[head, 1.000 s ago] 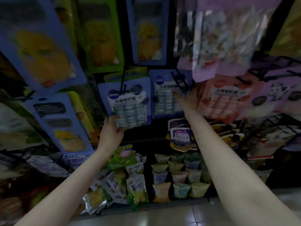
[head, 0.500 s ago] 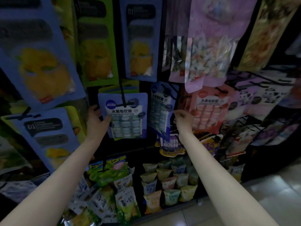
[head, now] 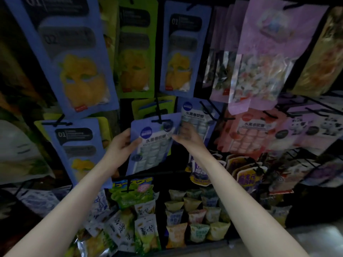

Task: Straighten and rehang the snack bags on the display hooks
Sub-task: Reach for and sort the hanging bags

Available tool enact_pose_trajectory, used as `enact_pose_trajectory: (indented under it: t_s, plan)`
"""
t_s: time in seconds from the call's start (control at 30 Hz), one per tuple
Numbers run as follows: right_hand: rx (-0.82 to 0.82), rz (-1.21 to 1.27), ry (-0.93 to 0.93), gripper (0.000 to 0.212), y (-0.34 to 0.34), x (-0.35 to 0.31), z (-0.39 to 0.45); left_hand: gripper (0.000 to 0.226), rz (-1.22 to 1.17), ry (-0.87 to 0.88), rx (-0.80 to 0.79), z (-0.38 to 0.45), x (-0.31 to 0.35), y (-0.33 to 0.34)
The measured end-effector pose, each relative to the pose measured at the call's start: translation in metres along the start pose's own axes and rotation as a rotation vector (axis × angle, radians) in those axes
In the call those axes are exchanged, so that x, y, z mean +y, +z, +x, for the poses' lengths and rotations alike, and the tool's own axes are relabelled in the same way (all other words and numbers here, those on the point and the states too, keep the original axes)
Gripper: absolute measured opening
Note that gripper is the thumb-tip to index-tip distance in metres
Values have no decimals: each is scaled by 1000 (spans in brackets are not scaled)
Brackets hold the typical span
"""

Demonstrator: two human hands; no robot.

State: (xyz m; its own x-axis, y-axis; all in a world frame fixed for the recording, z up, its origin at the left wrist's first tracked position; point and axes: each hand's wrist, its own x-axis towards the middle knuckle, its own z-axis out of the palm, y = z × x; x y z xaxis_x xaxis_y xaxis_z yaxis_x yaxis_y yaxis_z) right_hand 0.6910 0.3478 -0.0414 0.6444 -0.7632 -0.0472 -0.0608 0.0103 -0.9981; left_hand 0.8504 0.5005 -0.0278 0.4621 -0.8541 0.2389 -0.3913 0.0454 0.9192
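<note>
Now both hands, left hand [head: 121, 145] and right hand [head: 187, 135], on blue candy bag [head: 153, 145]

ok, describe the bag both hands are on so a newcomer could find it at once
Find the tall blue pouch of yellow dried fruit at top centre of the rack. Just below it, the left hand and right hand grip a tilted blue flat bag of pale candy cubes. Its twin behind hangs straighter; the one to the right is pink.
</note>
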Motion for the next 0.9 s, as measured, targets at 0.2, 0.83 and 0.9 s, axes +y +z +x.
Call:
enact_pose_trajectory:
  t_s: [0.2, 0.83, 0.9]
  plan:
    - [-149, 138, 27, 19, -10, 12, -15, 29, 2, 6, -272, -21, 20, -14]
    - [418, 226, -97, 13, -100, -5, -43, 34, 90, -95, -41, 43, 62, 119]
    - [420, 227, -109, 8, -98, -10, -37, 39, 166, 15, 25, 54, 66, 125]
